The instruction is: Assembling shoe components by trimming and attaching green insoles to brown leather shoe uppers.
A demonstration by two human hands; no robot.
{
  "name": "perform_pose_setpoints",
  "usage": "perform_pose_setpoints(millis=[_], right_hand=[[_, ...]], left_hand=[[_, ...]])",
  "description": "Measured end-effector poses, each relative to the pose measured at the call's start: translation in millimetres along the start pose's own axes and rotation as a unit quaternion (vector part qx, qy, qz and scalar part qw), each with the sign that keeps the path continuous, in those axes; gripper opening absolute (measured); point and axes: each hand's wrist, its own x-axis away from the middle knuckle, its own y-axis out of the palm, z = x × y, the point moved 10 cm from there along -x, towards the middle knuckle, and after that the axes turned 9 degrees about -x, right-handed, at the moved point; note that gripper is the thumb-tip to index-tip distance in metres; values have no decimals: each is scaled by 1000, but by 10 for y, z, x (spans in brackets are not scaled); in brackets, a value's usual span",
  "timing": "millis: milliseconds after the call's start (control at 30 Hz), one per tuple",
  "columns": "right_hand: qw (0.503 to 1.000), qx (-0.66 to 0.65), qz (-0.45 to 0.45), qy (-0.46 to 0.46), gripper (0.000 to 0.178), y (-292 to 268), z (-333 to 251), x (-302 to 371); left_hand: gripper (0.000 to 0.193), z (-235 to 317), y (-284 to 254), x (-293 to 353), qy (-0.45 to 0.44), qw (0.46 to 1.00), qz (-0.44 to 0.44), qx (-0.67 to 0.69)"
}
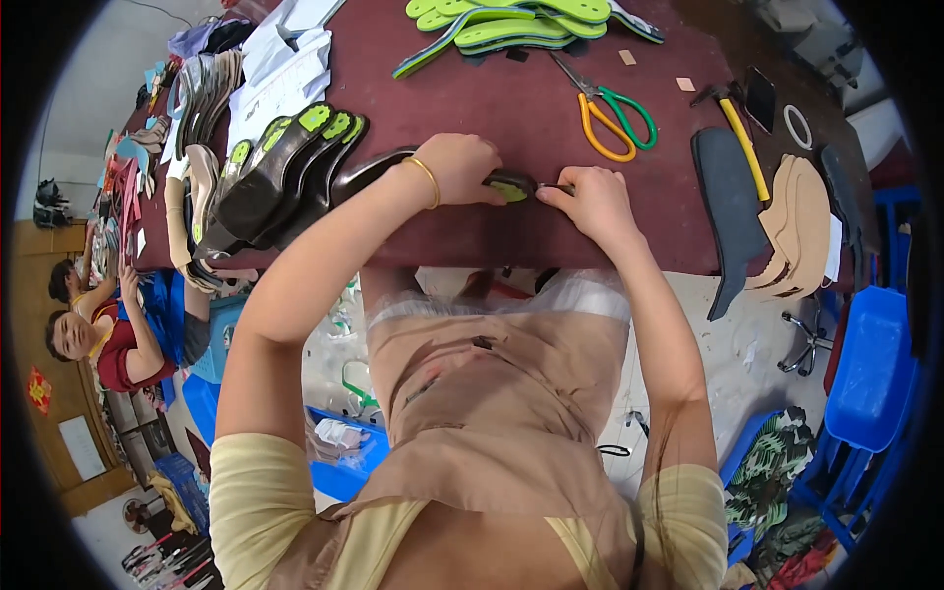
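Note:
A dark brown shoe insole (370, 176) with a green patch at its right end lies across the near part of the table. My left hand (460, 169), wearing a gold bangle, is closed over its middle and hides that part. At the right end, my right hand (596, 201) pinches a small dark piece or edge between thumb and forefinger; whether it is joined to the insole I cannot tell. Beside my left forearm stand several more dark brown insoles (291, 182) with green patches, leaning in a row.
Scissors (608, 118) with orange and green handles lie beyond my right hand. Farther right are a yellow-handled hammer (744, 147), a black sole (723, 197) and tan pieces (790, 221). Green insoles (521, 28) are stacked at the far edge. Two people (118, 339) are at left.

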Motion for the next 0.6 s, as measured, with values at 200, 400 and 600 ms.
perform_pose_setpoints(millis=[200, 400, 600], right_hand=[[837, -537, -89, 55, 30, -119, -28, 246], [683, -727, -71, -19, 7, 313, -399, 286], [674, -737, -54, -10, 6, 714, -976, 296]], left_hand=[[35, 108, -224, 455, 65, 973, -7, 222], [26, -120, -387, 1180, -117, 905, 146, 381], [17, -316, -97, 1624, -255, 746, 330, 519]])
